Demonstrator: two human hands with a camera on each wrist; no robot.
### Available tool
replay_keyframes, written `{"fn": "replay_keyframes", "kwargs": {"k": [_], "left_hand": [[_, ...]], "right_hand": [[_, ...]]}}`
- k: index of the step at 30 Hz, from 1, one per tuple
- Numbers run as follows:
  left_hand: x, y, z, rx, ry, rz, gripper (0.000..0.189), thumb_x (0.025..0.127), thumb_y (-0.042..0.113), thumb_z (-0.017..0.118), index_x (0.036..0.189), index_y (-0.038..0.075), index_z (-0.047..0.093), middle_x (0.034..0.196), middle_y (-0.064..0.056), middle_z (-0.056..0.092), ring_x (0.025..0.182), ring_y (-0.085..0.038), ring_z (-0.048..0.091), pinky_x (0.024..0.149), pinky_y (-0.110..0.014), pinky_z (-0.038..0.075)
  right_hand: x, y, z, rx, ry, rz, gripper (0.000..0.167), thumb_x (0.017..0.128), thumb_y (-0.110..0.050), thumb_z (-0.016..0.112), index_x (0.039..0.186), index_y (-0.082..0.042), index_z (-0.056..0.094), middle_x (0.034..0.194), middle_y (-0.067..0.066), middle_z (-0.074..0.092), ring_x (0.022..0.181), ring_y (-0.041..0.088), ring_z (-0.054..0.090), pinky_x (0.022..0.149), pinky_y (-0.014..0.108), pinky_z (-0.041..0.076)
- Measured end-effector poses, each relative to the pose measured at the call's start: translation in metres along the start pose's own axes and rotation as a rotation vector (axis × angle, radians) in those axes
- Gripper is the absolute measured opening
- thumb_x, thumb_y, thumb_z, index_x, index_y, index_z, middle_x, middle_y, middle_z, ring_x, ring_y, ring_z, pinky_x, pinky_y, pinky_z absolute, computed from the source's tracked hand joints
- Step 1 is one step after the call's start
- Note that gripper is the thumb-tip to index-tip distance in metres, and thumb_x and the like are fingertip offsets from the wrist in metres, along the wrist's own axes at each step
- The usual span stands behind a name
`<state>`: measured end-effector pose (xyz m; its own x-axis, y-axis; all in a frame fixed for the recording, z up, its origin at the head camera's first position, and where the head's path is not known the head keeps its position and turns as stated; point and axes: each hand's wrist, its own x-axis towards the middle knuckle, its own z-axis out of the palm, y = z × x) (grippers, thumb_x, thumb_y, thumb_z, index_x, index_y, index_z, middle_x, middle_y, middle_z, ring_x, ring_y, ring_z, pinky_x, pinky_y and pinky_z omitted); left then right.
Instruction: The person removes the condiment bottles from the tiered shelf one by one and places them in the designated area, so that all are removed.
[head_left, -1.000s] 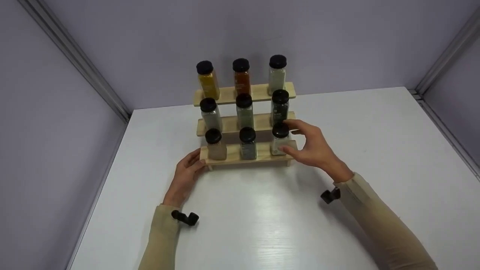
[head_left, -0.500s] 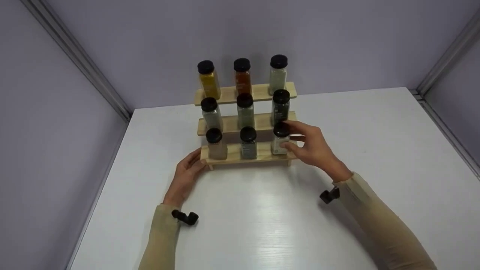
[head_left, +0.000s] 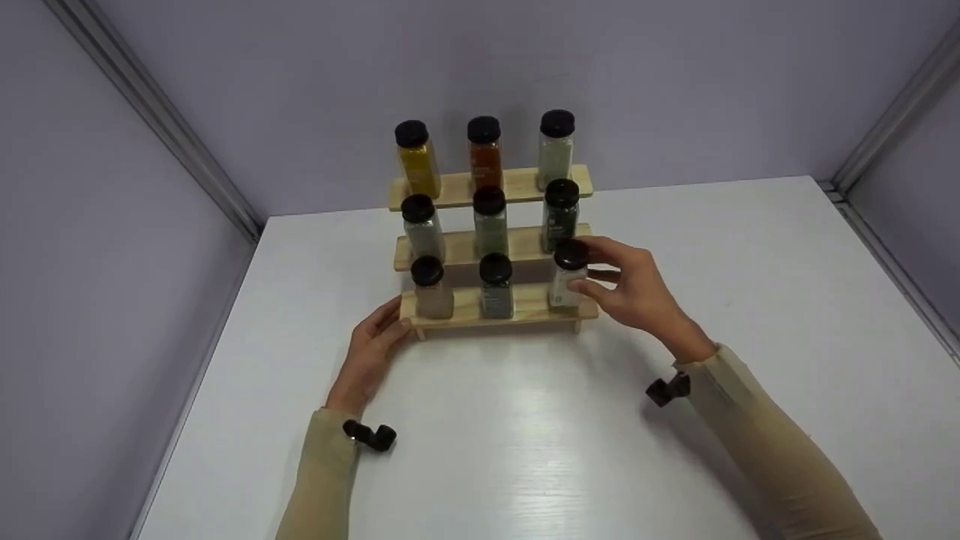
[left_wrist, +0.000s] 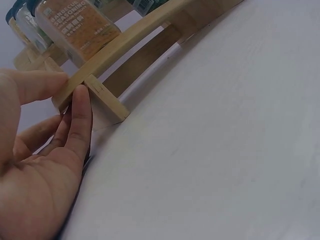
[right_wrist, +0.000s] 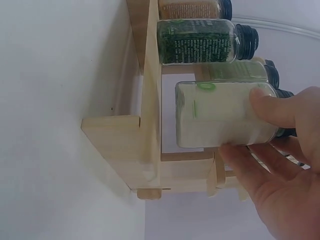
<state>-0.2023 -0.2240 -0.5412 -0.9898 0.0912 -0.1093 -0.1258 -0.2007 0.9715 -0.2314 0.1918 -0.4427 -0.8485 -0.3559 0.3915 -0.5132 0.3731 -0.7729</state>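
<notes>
A three-tier wooden spice rack (head_left: 466, 306) bears black-capped glass spice jars, three to a tier. My left hand (head_left: 371, 349) pinches the left end of its lowest shelf; in the left wrist view, fingers lie above and below the board (left_wrist: 120, 52). At the right end of that shelf, my right hand (head_left: 636, 289) grips a spice jar of pale powder (head_left: 562, 291) between thumb and fingers. The right wrist view shows a gap between this jar's (right_wrist: 225, 115) base and the shelf. Its cap is partly covered by the hand.
On the lowest shelf stand a dark green herb jar (head_left: 496, 296) and a barbecue seasoning jar (left_wrist: 80, 30). Right behind the held jar is a dark jar (head_left: 560, 221) on the middle tier. The rack stands on a white table (head_left: 465, 435) near the back wall.
My right thumb and fingers have closed on the pale powder jar. It has lifted a little and shifted right, slightly tilted. The left hand has stayed in place.
</notes>
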Motion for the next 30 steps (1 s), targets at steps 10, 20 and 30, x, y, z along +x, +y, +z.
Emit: {"fn": "replay_keyframes", "kwargs": {"k": [10,20,30], "left_hand": [[0.001,0.0,0.005,-0.03,0.027,-0.022,0.06,0.107,0.006,0.064,0.162,0.001,0.04,0.162,-0.017,0.046,0.147,-0.027,0.048,0.113,-0.026,0.054],[0.004,-0.001,0.007,-0.034,0.024,-0.012,0.058,0.108,0.005,0.062,0.162,0.002,0.041,0.161,-0.017,0.047,0.147,-0.027,0.048,0.117,-0.029,0.052],[-0.002,0.0,0.005,-0.019,0.027,-0.012,0.057,0.108,0.005,0.062,0.161,0.003,0.044,0.159,-0.016,0.049,0.146,-0.026,0.049,0.115,-0.028,0.053]], "right_hand": [[0.004,-0.014,-0.019,-0.02,0.001,0.0,0.057,0.096,-0.006,0.081,0.149,-0.011,0.063,0.136,0.011,0.071,0.124,0.029,0.07,0.104,0.033,0.062],[0.016,-0.027,-0.049,-0.073,0.028,-0.014,0.055,0.094,-0.004,0.083,0.145,-0.013,0.066,0.133,0.006,0.073,0.12,0.021,0.071,0.099,0.033,0.064],[0.021,-0.029,-0.075,-0.108,0.062,-0.021,0.054,0.094,-0.003,0.082,0.144,-0.015,0.067,0.135,0.004,0.072,0.116,-0.003,0.066,0.099,0.032,0.064]]}}
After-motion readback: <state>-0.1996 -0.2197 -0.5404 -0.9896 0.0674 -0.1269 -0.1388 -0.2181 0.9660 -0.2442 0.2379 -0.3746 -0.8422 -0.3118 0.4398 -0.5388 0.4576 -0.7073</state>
